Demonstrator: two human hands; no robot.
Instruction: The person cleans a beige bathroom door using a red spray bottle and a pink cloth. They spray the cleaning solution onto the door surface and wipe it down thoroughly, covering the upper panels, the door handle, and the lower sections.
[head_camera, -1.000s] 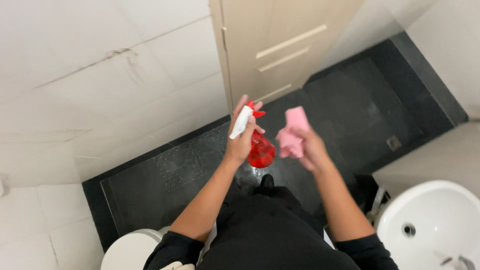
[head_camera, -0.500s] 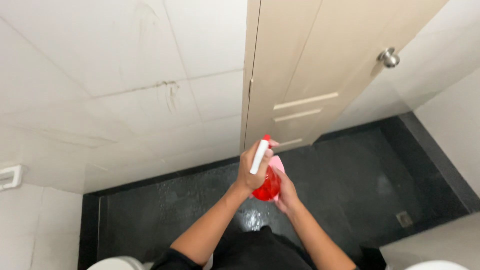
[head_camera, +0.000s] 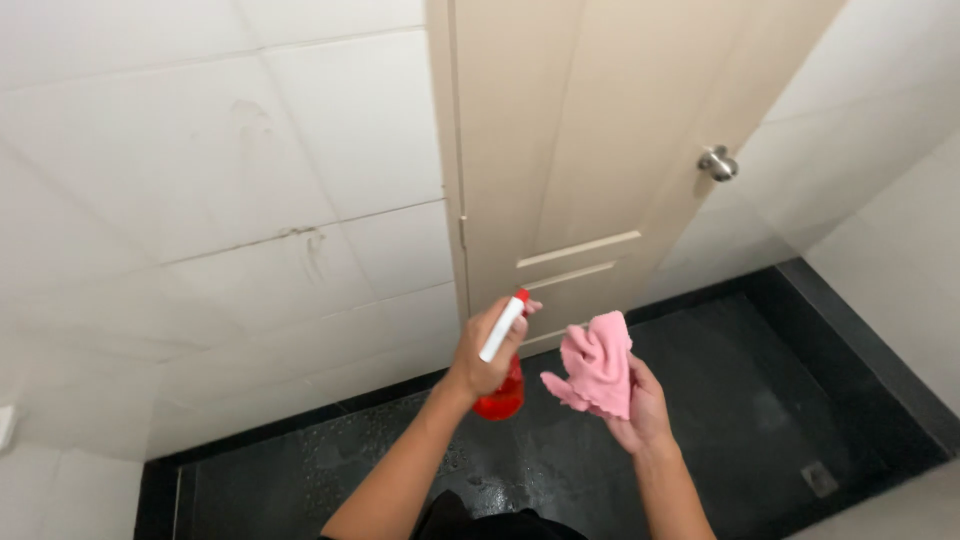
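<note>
The left hand (head_camera: 480, 355) was clenched around a red spray bottle (head_camera: 502, 385) with a white trigger head, held upright over the wet dark floor (head_camera: 740, 400). Just beside it, the right hand (head_camera: 640, 410) gripped a pink cloth (head_camera: 597, 365). Beyond stood a beige door (head_camera: 600, 130) with a round metal knob (head_camera: 717, 162) and a white tiled wall (head_camera: 220, 170).

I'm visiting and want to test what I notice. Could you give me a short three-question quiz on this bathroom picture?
1. True or false: the left hand holds a red spray bottle with a white head.
2. What does the right hand hold? A) pink cloth B) green sponge C) brush
3. Fill in: the round metal knob sits on the beige ____.

Key:
1. True
2. A, the pink cloth
3. door
</note>
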